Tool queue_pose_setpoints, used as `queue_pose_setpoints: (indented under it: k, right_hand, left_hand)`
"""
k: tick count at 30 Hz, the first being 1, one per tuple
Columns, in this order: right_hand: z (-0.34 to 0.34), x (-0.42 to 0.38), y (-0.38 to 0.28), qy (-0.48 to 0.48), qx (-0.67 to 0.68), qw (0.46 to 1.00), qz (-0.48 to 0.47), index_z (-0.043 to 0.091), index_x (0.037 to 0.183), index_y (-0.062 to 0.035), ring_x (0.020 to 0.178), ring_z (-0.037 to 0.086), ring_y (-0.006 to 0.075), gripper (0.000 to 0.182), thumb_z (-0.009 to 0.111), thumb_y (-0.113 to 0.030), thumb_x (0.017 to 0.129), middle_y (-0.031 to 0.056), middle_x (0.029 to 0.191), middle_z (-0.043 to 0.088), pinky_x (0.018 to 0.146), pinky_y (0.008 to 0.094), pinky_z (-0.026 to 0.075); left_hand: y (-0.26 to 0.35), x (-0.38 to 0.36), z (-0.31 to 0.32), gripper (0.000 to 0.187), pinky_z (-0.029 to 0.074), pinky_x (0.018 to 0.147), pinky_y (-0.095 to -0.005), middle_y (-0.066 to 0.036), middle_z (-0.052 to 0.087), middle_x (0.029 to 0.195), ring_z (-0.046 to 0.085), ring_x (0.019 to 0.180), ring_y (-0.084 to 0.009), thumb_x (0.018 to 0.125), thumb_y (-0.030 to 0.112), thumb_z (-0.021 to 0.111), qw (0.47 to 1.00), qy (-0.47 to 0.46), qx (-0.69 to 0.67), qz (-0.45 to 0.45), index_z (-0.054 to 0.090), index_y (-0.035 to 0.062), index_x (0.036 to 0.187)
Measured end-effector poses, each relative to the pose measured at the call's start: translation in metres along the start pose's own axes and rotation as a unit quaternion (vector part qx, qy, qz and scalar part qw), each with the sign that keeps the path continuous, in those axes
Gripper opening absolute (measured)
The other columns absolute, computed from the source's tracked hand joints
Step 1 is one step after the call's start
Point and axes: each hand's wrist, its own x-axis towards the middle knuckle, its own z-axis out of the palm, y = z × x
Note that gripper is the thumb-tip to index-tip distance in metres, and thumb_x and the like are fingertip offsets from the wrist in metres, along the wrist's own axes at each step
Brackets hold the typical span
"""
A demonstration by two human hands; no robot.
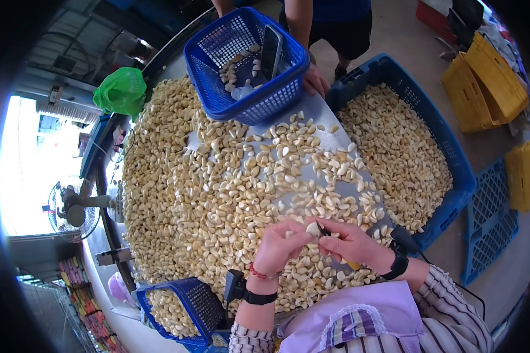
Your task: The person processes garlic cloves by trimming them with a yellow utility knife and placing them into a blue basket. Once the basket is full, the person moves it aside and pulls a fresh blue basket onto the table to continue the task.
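Pale nut-like pieces (pixel 218 194) are spread thickly over a metal table (pixel 330 132). Just above them, near the front edge, my left hand (pixel 282 244) pinches one pale piece (pixel 314 229) between thumb and fingers. My right hand (pixel 350 242) is closed around a small knife, whose dark blade (pixel 323 229) touches or nearly touches that piece; a bit of its yellow handle (pixel 353 265) shows below the fingers. Both wrists wear black bands.
A blue basket (pixel 247 109) with a phone and some pieces stands at the far edge, beside another person's hand (pixel 316 80). A large blue crate (pixel 462 170) of pieces is at right, a small blue basket (pixel 201 306) at lower left, a fan (pixel 73 209) far left.
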Motion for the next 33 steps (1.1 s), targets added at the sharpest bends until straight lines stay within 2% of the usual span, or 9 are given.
queue_pose_setpoints:
  k: [3,8,12,14,17,21,24,32,33]
  right_hand:
    - [0.002,0.001,0.001,-0.009,0.09,0.996,0.021,0.034,0.144,-0.0141,0.054,0.048,0.0028,0.05,0.05,-0.021,0.097,-0.0012,0.072,0.056,0.049,0.0171,0.04]
    - [-0.006,0.004,0.002,0.006,0.194,0.981,-0.027,0.035,0.143,-0.012,0.051,0.044,0.0035,0.047,0.047,-0.017,0.098,-0.0003,0.071,0.052,0.048,0.018,0.038]
    - [-0.01,0.006,0.003,0.028,0.233,0.972,-0.008,0.035,0.143,-0.013,0.05,0.044,0.0042,0.046,0.046,-0.016,0.098,-0.0002,0.071,0.052,0.048,0.0185,0.037]
    - [-0.011,0.008,0.003,0.032,0.229,0.973,-0.002,0.035,0.143,-0.0131,0.05,0.044,0.0044,0.047,0.046,-0.016,0.098,-0.0002,0.071,0.052,0.048,0.0186,0.037]
    - [-0.011,0.007,0.001,0.04,0.221,0.974,0.002,0.035,0.143,-0.013,0.05,0.044,0.0047,0.047,0.047,-0.017,0.097,0.0,0.071,0.052,0.048,0.0186,0.038]
    - [-0.019,0.009,0.0,0.053,0.221,0.974,0.005,0.035,0.143,-0.0112,0.051,0.045,0.0048,0.048,0.048,-0.017,0.096,0.0004,0.073,0.052,0.048,0.0184,0.039]
    - [-0.019,0.011,0.003,0.064,0.214,0.975,0.003,0.034,0.143,-0.0097,0.052,0.045,0.0044,0.049,0.048,-0.015,0.096,0.0004,0.074,0.053,0.048,0.0182,0.039]
    - [-0.015,0.015,0.008,0.059,0.2,0.976,0.058,0.036,0.141,-0.008,0.052,0.043,0.003,0.048,0.047,-0.01,0.095,0.0001,0.074,0.055,0.049,0.0171,0.038]
    - [-0.016,0.019,0.008,0.055,0.19,0.979,0.057,0.036,0.141,-0.0087,0.052,0.043,0.0028,0.048,0.048,-0.011,0.095,-0.0001,0.074,0.055,0.049,0.0171,0.038]
  left_hand:
    - [-0.024,0.008,-0.015,0.018,0.033,0.039,-0.0185,-0.007,0.057,0.07,0.043,0.043,-0.0085,0.079,0.016,0.067,0.957,-0.201,-0.183,0.103,0.057,0.0038,0.086]
    - [-0.012,0.036,-0.038,0.04,0.038,0.04,-0.0233,-0.01,0.052,0.096,0.049,0.057,-0.0159,0.077,0.037,0.065,0.901,-0.162,-0.319,0.247,0.049,0.0081,0.101]
    - [0.014,0.096,-0.094,0.025,0.043,0.05,-0.0241,-0.002,0.054,0.078,0.049,0.057,-0.0164,0.086,0.027,0.06,0.899,-0.096,-0.344,0.255,0.058,0.01,0.104]
    - [0.034,0.126,-0.091,0.032,0.042,0.044,-0.027,-0.004,0.059,0.063,0.055,0.054,-0.0197,0.089,0.026,0.056,0.898,0.34,0.201,0.192,0.06,0.0046,0.113]
    - [0.024,0.14,-0.063,0.034,0.05,0.066,-0.0411,-0.017,0.067,0.081,0.064,0.075,-0.0336,0.084,0.031,0.061,0.724,0.273,0.608,0.178,0.066,0.0089,0.109]
    - [0.058,0.131,-0.06,0.034,0.052,0.065,-0.038,-0.013,0.069,0.084,0.065,0.072,-0.0309,0.086,0.031,0.06,0.815,0.043,0.567,0.108,0.064,0.0099,0.111]
    - [0.066,0.182,-0.125,0.025,0.05,0.058,-0.0384,-0.013,0.068,0.077,0.065,0.069,-0.0298,0.087,0.031,0.057,0.63,0.363,0.635,0.261,0.069,0.0106,0.094]
    - [0.081,0.213,-0.162,0.031,0.047,0.058,-0.0371,-0.012,0.067,0.072,0.064,0.066,-0.0271,0.081,0.038,0.065,0.659,0.389,0.622,0.164,0.071,0.01,0.093]
    - [0.083,0.21,-0.169,0.027,0.044,0.053,-0.031,-0.008,0.065,0.07,0.061,0.062,-0.0199,0.083,0.03,0.065,0.799,0.333,0.466,0.183,0.069,0.007,0.096]
